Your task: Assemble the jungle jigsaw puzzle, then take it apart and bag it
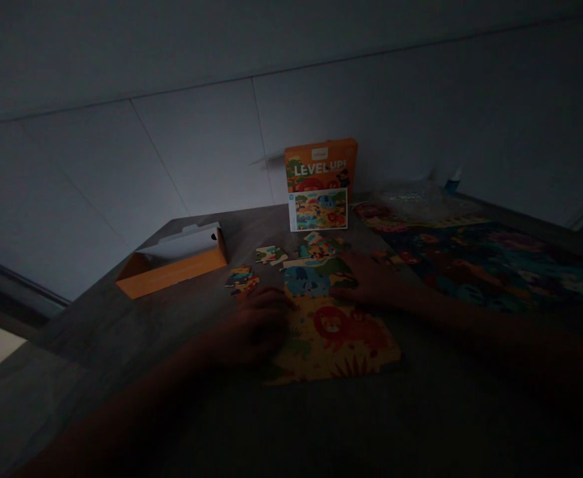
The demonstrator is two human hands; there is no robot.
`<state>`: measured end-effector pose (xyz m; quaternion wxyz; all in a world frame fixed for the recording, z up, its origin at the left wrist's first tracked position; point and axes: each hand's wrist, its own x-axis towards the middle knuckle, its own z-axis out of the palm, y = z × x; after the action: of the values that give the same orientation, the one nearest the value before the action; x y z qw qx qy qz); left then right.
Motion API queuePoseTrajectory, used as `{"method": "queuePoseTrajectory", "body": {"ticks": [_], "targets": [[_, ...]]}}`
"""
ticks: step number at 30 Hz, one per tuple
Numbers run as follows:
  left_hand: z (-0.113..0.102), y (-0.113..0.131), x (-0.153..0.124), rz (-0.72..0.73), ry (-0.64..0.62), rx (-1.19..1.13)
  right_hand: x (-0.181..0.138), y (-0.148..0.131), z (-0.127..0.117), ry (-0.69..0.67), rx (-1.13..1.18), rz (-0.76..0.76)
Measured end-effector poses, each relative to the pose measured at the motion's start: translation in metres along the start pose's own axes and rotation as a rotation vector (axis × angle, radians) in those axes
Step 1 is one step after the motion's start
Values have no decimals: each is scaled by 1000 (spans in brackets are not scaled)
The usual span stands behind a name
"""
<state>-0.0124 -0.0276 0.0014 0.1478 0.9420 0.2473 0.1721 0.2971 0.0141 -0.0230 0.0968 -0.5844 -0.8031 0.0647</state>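
Note:
A partly joined jigsaw puzzle (338, 332) lies on the table in front of me, showing a lion, a blue elephant and green foliage. Its left edge is touched by my left hand (259, 325), whose fingers are loosely bent and apart, with no piece visible in them. At the upper right edge rests my right hand (364, 282), thumb and fingers spread over the puzzle. Loose puzzle pieces (319, 247) lie beyond the puzzle, and another small pile of pieces (242, 279) sits beside my left fingers. Dim light hides finger detail.
An orange "LEVEL UP!" box (321, 153) stands against the wall, a picture card (319, 210) leaning on it. An open orange box tray (176, 265) lies at left. On the right are a large dark puzzle (475, 259), clear plastic wrap (416, 197) and a small bottle (453, 182).

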Motion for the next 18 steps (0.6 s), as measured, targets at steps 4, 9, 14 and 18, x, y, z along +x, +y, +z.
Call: {"method": "queuePoseTrajectory", "body": {"ticks": [4,9,14,18], "targets": [[3,-23,-1,-380,352,234,-2,-3,1,1,31,-25],[1,-30,-1,-511,365,267,-8,-8,0,59,-20,-102],[0,-8,-1,-75,42,24,-12,-9,1,114,-39,-201],[1,-1,-4,44,-114,-42,-13,-9,2,113,-62,-229]]}}
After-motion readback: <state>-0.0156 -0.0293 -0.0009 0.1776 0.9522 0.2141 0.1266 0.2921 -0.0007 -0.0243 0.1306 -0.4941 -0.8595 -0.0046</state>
